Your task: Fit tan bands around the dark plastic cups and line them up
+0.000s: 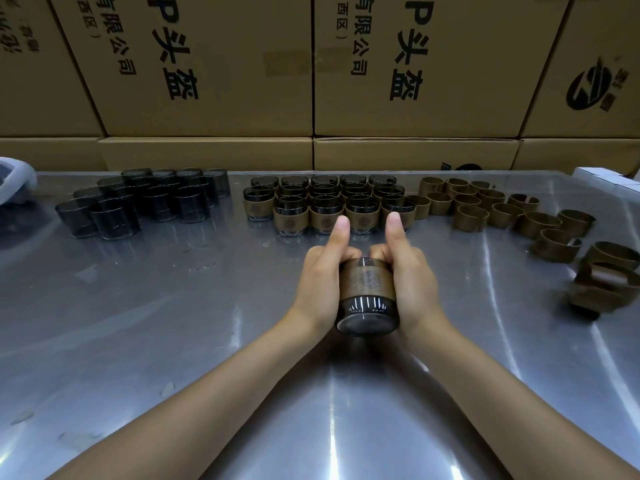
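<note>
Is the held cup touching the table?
Cannot tell. The head view shows both hands gripping the cup above the table, but no clear gap.

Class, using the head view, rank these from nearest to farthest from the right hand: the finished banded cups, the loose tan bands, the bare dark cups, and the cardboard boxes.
Measured from the right hand:
1. Finished banded cups, straight ahead, just beyond the thumbs.
2. Loose tan bands, ahead and to the right.
3. Bare dark cups, far left of the table.
4. Cardboard boxes, stacked behind the table.
</note>
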Motion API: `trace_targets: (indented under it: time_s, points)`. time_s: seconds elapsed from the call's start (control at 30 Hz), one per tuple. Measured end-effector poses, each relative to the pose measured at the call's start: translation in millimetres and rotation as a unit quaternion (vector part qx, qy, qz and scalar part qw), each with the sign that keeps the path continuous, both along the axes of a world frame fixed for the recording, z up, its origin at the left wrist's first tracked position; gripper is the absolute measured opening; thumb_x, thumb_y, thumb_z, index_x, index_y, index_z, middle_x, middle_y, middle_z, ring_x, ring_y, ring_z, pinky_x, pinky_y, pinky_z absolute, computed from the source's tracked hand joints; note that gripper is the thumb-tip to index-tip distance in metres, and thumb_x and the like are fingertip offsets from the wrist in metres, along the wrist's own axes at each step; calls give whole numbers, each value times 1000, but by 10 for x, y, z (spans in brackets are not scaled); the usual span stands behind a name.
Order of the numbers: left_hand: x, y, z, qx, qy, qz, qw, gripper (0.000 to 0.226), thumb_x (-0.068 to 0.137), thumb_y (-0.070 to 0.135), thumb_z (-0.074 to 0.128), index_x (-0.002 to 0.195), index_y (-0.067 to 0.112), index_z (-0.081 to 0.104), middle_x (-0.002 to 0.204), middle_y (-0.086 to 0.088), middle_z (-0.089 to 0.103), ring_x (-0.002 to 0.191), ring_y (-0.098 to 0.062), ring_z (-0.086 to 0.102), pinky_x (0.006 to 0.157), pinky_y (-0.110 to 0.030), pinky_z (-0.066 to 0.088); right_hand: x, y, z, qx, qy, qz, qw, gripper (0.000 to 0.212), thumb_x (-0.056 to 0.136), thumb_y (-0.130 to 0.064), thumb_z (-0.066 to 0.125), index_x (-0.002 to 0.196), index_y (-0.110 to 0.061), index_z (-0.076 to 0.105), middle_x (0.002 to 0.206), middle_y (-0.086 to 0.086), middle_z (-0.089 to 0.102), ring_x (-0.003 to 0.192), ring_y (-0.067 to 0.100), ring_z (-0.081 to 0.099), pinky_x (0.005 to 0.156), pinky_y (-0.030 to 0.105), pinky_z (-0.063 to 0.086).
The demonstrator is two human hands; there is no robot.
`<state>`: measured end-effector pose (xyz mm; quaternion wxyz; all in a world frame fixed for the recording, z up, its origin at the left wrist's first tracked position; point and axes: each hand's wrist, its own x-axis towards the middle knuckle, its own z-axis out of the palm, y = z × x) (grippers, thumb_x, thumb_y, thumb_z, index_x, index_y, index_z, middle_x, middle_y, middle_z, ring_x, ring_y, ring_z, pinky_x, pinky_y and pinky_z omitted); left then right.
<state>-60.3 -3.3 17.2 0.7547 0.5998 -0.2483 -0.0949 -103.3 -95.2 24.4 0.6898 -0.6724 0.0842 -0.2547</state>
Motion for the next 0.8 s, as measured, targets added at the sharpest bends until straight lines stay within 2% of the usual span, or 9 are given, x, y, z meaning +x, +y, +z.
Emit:
trace_targets:
  time_s: [0.2, 0.27, 0.3, 0.37, 0.4, 0.47, 0.53, 0.63, 0.8]
  points:
    - [39, 8, -13, 12, -37, -18, 999, 59, 89, 52, 50, 47, 13, 35, 48, -1, 28, 47, -12, 29, 50, -29, 24, 11, -8, -52, -24, -34, -11, 999, 63, 102, -42, 35, 44, -17, 34, 42, -7, 31, 41, 5, 30, 43, 16, 28]
    - [106, 64, -26, 56, -127, -15, 990, 59, 90, 49, 50, 47, 13, 33, 49, -3, 27, 49, -13, 28, 52, -33, 24, 22, -25, -114, -75, -62, -31, 995, 62, 100, -45, 33, 45, -17, 38, 43, -7, 33, 44, 5, 32, 46, 18, 30]
    - [150, 106, -47, 104, -211, 3, 972, 58, 88, 51, 49, 48, 10, 35, 50, -6, 30, 52, -15, 31, 55, -34, 26, 33, -35, -149, -109, -74, -47, 990, 60, 97, -47, 31, 44, -20, 40, 44, -6, 36, 47, 7, 36, 50, 21, 32]
    - [244, 191, -89, 213, -384, 66, 896, 53, 84, 52, 49, 54, 9, 43, 55, -6, 44, 64, -16, 43, 64, -32, 35, 68, -76, -219, -169, -97, -89, 977, 57, 94, -49, 29, 45, -24, 47, 50, -6, 50, 60, 9, 47, 62, 24, 37]
    - [281, 227, -93, 241, -438, 92, 861, 49, 84, 52, 51, 56, 13, 45, 57, -3, 49, 70, -16, 46, 69, -31, 37, 90, -100, -249, -188, -108, -107, 970, 53, 94, -47, 29, 49, -27, 50, 57, -8, 56, 69, 9, 51, 68, 21, 38]
    - [342, 280, -96, 262, -494, 107, 822, 41, 84, 51, 54, 60, 19, 45, 60, 3, 51, 74, -18, 47, 72, -29, 37, 144, -131, -289, -213, -103, -115, 965, 45, 95, -41, 30, 61, -29, 57, 66, -10, 60, 82, 11, 53, 75, 12, 35]
    - [406, 297, -116, 279, -485, 104, 822, 39, 84, 50, 58, 63, 19, 47, 66, 6, 49, 74, -16, 45, 70, -26, 36, 196, -155, -316, -217, -71, -97, 969, 41, 95, -37, 31, 66, -32, 59, 81, -14, 59, 92, 7, 54, 79, 12, 35]
    - [506, 326, -184, 307, -404, 81, 858, 34, 84, 43, 69, 69, 17, 53, 81, 7, 48, 77, -11, 46, 68, -28, 41, 228, -192, -331, -212, -31, -59, 975, 43, 102, -30, 34, 73, -35, 66, 102, -18, 52, 101, -13, 49, 84, 3, 32]
    - [664, 411, -218, 288, -339, 117, 888, 26, 83, 30, 74, 78, 14, 54, 99, 0, 53, 91, -11, 53, 80, -25, 44, 250, -203, -350, -205, 12, -39, 978, 29, 104, -24, 36, 98, -34, 63, 106, -19, 49, 105, 9, 55, 99, 32, 43]
